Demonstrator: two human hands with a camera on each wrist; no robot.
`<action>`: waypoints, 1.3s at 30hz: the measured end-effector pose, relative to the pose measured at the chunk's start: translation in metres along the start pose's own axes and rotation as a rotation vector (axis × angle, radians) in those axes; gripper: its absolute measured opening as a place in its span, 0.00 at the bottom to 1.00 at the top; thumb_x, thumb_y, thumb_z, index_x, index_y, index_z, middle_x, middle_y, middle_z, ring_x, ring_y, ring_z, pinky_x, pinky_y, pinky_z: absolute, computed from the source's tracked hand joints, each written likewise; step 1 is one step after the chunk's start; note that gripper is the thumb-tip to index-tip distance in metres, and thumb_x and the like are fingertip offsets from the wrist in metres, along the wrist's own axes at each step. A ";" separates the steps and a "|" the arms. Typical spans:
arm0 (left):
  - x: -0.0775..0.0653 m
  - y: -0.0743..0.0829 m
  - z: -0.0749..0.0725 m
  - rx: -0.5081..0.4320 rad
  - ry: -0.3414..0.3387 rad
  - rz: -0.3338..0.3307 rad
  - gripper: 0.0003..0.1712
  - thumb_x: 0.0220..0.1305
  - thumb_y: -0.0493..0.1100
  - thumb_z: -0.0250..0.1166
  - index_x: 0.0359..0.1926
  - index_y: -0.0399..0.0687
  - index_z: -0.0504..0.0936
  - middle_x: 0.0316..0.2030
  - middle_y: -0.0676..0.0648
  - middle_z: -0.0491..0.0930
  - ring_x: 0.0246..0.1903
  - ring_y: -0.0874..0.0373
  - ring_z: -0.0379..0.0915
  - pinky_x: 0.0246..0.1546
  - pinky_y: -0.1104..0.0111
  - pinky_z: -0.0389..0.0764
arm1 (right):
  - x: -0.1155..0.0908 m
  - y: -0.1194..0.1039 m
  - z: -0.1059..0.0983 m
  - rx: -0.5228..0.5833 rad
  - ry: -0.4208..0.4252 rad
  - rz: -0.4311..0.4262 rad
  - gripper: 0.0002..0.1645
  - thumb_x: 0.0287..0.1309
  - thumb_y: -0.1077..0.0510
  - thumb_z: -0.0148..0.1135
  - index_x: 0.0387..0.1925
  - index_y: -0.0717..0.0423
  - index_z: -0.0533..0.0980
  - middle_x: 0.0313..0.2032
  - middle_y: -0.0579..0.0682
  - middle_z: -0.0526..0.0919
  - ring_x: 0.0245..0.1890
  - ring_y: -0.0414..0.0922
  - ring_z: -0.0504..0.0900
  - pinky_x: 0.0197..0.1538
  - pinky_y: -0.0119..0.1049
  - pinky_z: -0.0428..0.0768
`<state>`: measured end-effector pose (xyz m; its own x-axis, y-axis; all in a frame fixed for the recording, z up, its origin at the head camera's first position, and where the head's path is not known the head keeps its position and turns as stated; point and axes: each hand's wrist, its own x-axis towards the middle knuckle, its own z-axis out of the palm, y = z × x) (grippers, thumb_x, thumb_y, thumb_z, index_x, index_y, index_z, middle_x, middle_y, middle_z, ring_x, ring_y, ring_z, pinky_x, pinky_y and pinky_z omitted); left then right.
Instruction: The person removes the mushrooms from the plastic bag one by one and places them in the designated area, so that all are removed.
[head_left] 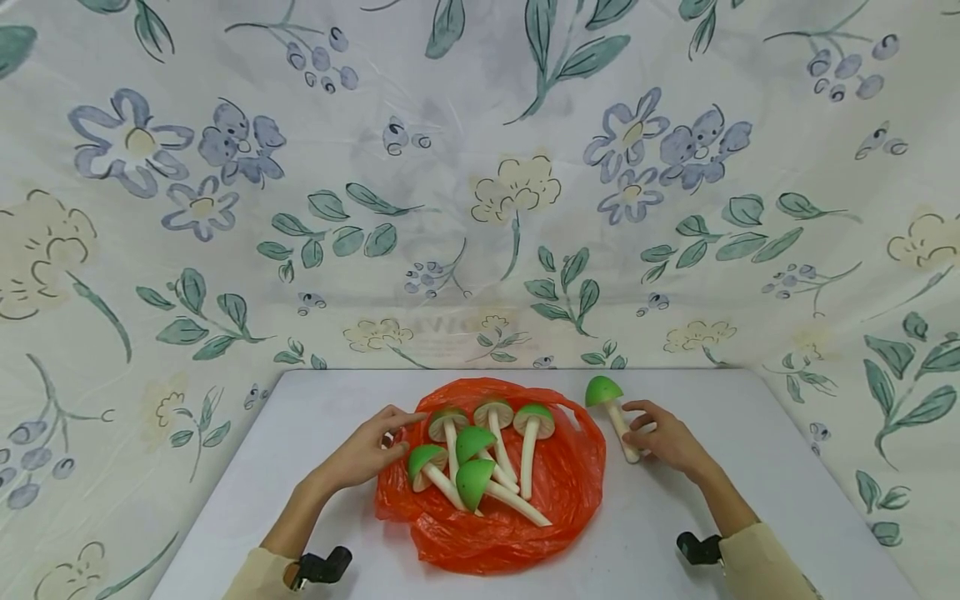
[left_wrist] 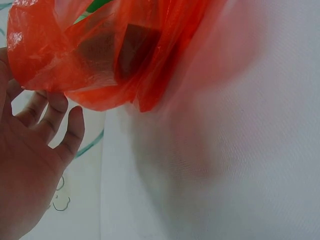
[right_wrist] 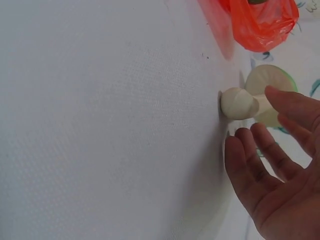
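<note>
A toy mushroom (head_left: 622, 427) with a green cap and pale stem lies on the table at the right, outside the bag. My right hand (head_left: 662, 435) is beside its stem, thumb and forefinger apart; in the right wrist view the thumb overlaps the stem (right_wrist: 240, 104), and contact cannot be told. An orange-red plastic bag (head_left: 570, 500) lies spread out in the middle, with several similar mushrooms (head_left: 476, 483) on it. At the bag's left rim, my left hand (head_left: 363, 450) touches the plastic with its extended forefinger. The left wrist view hides that fingertip behind the bag (left_wrist: 107, 65).
A white table (head_left: 300, 417) carries everything. Floral cloth (head_left: 480, 275) hangs behind it and along both sides. Dark wrist-camera mounts sit at the left wrist (head_left: 322, 567) and the right wrist (head_left: 699, 549).
</note>
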<state>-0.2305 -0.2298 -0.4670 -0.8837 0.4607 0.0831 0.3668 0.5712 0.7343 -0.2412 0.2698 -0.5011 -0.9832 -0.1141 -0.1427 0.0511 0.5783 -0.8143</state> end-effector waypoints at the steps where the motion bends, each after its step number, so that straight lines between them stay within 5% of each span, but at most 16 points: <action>1: 0.000 0.000 0.000 -0.001 -0.001 -0.001 0.29 0.63 0.30 0.60 0.66 0.47 0.77 0.44 0.47 0.72 0.40 0.54 0.64 0.36 0.68 0.72 | 0.000 0.000 0.000 -0.001 0.004 -0.002 0.31 0.62 0.57 0.66 0.65 0.55 0.70 0.49 0.58 0.78 0.37 0.48 0.80 0.37 0.41 0.83; 15: -0.001 0.000 0.001 -0.011 -0.001 -0.019 0.29 0.64 0.31 0.61 0.66 0.48 0.77 0.45 0.47 0.72 0.40 0.54 0.64 0.37 0.68 0.73 | 0.000 -0.004 -0.003 0.020 0.052 -0.061 0.30 0.64 0.54 0.65 0.65 0.58 0.70 0.46 0.58 0.80 0.40 0.49 0.81 0.38 0.39 0.83; 24: 0.000 0.001 0.000 -0.015 -0.003 0.000 0.29 0.64 0.31 0.61 0.66 0.46 0.77 0.44 0.45 0.72 0.39 0.54 0.64 0.37 0.68 0.72 | -0.004 -0.028 0.001 0.083 0.076 -0.137 0.26 0.66 0.54 0.64 0.62 0.60 0.72 0.44 0.58 0.79 0.37 0.53 0.80 0.36 0.36 0.83; 39: 0.000 0.000 0.001 0.003 -0.012 0.012 0.27 0.65 0.32 0.61 0.66 0.43 0.76 0.46 0.46 0.74 0.42 0.54 0.69 0.43 0.67 0.75 | -0.011 -0.052 0.036 0.125 -0.205 -0.215 0.24 0.64 0.53 0.65 0.59 0.57 0.75 0.46 0.55 0.79 0.44 0.53 0.78 0.39 0.44 0.84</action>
<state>-0.2303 -0.2286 -0.4675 -0.8755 0.4759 0.0836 0.3783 0.5675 0.7313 -0.2267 0.2118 -0.4778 -0.9188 -0.3903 -0.0596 -0.1203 0.4206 -0.8992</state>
